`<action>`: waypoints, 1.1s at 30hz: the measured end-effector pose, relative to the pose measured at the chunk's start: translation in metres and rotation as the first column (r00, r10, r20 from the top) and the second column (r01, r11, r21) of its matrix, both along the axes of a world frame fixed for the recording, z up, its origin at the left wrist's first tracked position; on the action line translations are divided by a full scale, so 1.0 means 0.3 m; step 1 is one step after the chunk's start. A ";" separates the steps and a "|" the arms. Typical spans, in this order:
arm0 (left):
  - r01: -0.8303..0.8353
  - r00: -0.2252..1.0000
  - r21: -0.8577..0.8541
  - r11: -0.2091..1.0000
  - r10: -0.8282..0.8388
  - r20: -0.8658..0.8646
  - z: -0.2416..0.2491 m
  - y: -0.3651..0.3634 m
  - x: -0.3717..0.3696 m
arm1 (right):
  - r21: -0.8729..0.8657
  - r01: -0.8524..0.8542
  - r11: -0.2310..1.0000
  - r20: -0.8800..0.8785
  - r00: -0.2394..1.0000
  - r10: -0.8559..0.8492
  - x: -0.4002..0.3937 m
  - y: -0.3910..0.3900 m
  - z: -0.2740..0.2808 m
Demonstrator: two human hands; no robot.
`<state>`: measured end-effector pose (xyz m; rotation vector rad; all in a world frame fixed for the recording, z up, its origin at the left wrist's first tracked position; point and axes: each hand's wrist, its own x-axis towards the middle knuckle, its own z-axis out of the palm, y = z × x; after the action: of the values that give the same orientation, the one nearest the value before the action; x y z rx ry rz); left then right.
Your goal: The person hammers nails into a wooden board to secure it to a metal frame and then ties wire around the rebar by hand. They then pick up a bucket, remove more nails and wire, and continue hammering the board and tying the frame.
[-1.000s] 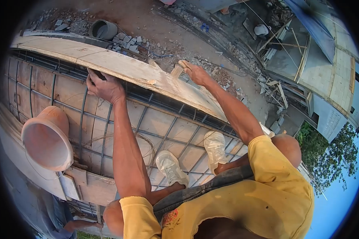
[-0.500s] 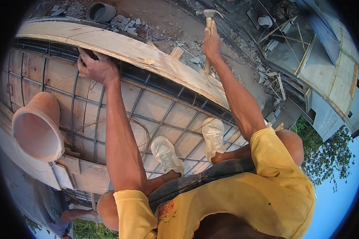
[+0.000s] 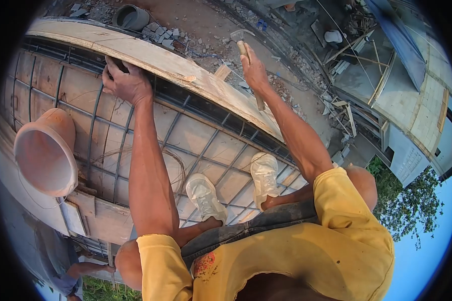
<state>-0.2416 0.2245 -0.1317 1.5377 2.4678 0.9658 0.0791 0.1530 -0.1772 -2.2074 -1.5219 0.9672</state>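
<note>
My right hand (image 3: 255, 72) is closed around the wooden handle of a claw hammer (image 3: 243, 36), raised beyond the plywood board (image 3: 160, 56). The hammer's metal head is up, at the far end. My left hand (image 3: 129, 84) reaches to the inner side of the board, just under its edge. Its fingers are bent, with the tips partly in shadow; what they grip there, if anything, is hidden. Below that hand runs a grid of steel rebar (image 3: 172, 128) over wooden panels. Both my shoes (image 3: 264, 175) stand on the grid.
An orange-brown bucket (image 3: 47, 155) lies tilted at the left, near a loop of thin wire (image 3: 180, 168). Another person's arm (image 3: 90, 269) shows at the lower left. Beyond the board are rubble (image 3: 160, 36), a grey bucket (image 3: 130, 18) and scattered timber (image 3: 349, 118).
My right hand and the hammer have moved left and slightly down, the head now tilting toward the board. My left hand stays by the board's inner side. The view has shifted a little.
</note>
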 end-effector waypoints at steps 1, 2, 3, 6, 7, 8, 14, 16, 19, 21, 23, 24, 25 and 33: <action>-0.006 1.000 -0.001 1.000 0.006 -0.009 -0.012 -0.014 -0.004 | -0.096 -0.055 0.994 -0.014 0.998 0.054 0.016 0.033 0.067; -0.018 1.000 0.014 1.000 0.019 -0.023 -0.019 -0.017 -0.002 | -0.179 -0.120 0.977 -0.031 0.993 0.116 0.041 0.087 0.133; -0.021 1.000 0.019 1.000 0.021 -0.015 -0.024 -0.016 -0.002 | -0.213 -0.253 0.944 0.031 0.964 0.265 0.087 0.147 0.169; -0.014 1.000 0.016 1.000 0.014 -0.009 -0.042 -0.007 -0.016 | -0.175 -0.657 0.733 0.253 0.689 0.679 0.253 0.320 0.287; -0.011 1.000 0.005 1.000 0.011 -0.005 -0.045 -0.003 -0.022 | -0.217 -0.668 0.712 0.270 0.660 0.701 0.264 0.360 0.402; -0.008 1.000 -0.012 1.000 0.008 0.005 -0.044 -0.009 -0.022 | -0.266 -0.674 0.689 0.284 0.629 0.724 0.265 0.372 0.533; 0.293 0.931 -0.230 0.928 -0.223 0.288 0.053 0.007 -0.156 | 0.075 -0.382 0.921 -0.015 0.923 0.384 0.332 0.072 0.866; 0.453 0.863 -0.275 0.848 -0.340 0.374 0.118 0.025 -0.226 | -0.010 -0.352 0.936 -0.092 0.932 0.350 0.352 -0.020 0.873; 0.663 0.749 -0.440 0.606 -0.534 0.392 0.291 0.045 -0.258 | -0.082 -0.340 0.937 -0.132 0.935 0.328 0.379 -0.097 0.852; 0.744 0.641 -0.510 0.432 -0.675 0.365 0.371 0.013 -0.252 | -0.091 -0.302 0.949 -0.147 0.946 0.287 0.372 -0.137 0.848; 0.749 0.560 -0.618 0.241 -0.728 0.396 0.479 -0.052 -0.239 | -0.066 -0.258 0.964 -0.201 0.949 0.241 0.337 -0.200 0.877; 0.734 0.518 -0.665 0.133 -0.743 0.423 0.539 -0.099 -0.250 | -0.064 -0.234 0.970 -0.233 0.949 0.213 0.319 -0.242 0.889; 0.750 0.526 -0.650 0.124 -0.707 0.472 0.597 -0.151 -0.273 | -0.004 -0.278 0.961 -0.271 0.925 0.267 0.312 -0.278 0.892; 0.736 0.662 -0.560 0.380 -0.578 0.477 0.711 -0.503 -0.384 | -0.398 -0.814 0.423 -0.566 0.581 0.585 0.150 -0.517 0.779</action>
<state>-0.3568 0.0735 0.0817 1.7111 1.4503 -0.0443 0.1242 -0.0020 0.0566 -1.4232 -2.2316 2.3079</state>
